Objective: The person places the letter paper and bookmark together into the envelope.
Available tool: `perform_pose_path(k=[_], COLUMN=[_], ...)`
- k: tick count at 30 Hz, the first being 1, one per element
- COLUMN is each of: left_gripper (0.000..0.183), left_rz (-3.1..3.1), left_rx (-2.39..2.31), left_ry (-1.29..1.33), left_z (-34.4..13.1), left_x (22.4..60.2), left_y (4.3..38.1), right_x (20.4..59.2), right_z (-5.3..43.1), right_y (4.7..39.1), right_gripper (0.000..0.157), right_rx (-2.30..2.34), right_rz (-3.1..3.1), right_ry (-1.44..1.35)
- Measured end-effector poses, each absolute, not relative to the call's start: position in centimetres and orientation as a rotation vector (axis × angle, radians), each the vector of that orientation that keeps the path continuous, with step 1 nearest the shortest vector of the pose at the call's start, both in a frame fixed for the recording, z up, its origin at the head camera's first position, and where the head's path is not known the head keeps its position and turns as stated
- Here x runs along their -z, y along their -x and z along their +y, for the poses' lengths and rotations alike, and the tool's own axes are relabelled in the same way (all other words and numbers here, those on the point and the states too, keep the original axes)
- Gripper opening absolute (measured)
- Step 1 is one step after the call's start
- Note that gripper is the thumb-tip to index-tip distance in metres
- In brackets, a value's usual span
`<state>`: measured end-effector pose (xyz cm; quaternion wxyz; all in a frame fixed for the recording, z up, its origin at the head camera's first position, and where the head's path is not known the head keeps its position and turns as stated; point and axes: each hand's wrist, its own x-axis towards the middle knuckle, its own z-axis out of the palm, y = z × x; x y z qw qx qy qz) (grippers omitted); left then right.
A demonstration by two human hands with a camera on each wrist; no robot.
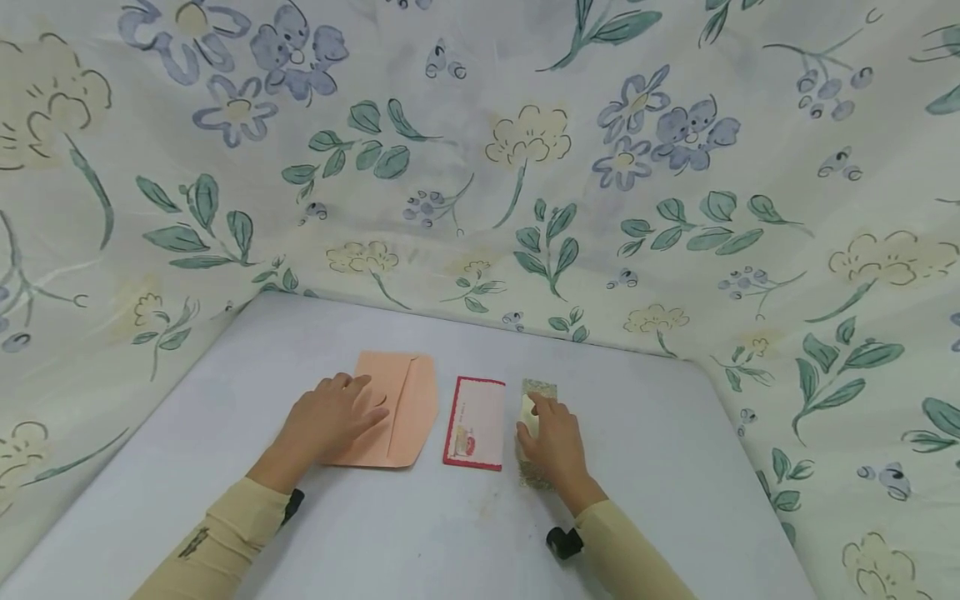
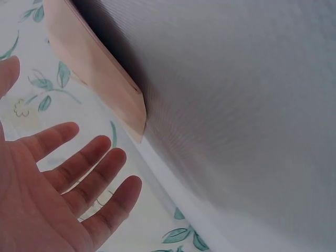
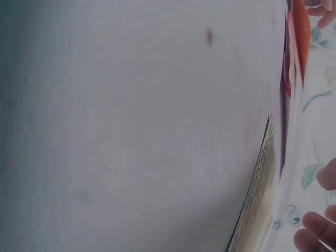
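Strip [image 1: 538, 387] partly hidden under my right grip [image 1: 558, 442], which right wrist view mostly cuts off. Envelope [image 1: 408, 417], peach, left part covered by my left grip [image 1: 326, 423]. Strip cream, glittery-bordered. Both lie on tabletop [image 1: 450, 533], red-edged card [image 1: 477, 423] between. Both grips relaxed, grasping nothing; whether fingertips touch, can't tell.

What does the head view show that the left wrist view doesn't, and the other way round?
Only the head view shows the right hand, the red-edged card, the patterned strip and the black wrist devices.

Only the left wrist view shows the palm side of the left hand; the head view shows its back.

Both show that hand, the peach envelope, the white tabletop and the floral cloth.
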<state>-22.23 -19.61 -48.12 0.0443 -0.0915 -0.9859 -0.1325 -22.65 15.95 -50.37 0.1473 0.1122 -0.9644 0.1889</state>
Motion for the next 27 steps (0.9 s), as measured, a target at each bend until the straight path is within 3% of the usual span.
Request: perform_pose_path(k=[27], left_gripper=[0.069], left_rz=[-2.984], left_rx=[0.392], left_ry=[0.306], left_z=[-19.5], left_x=[48.4], left_y=[22.3], right_x=[50.7], right_z=[13.4], right_y=[22.7], right_gripper=[0.055], right_rx=[-0.563], right_rz=[-2.870], right_ry=[-0.231])
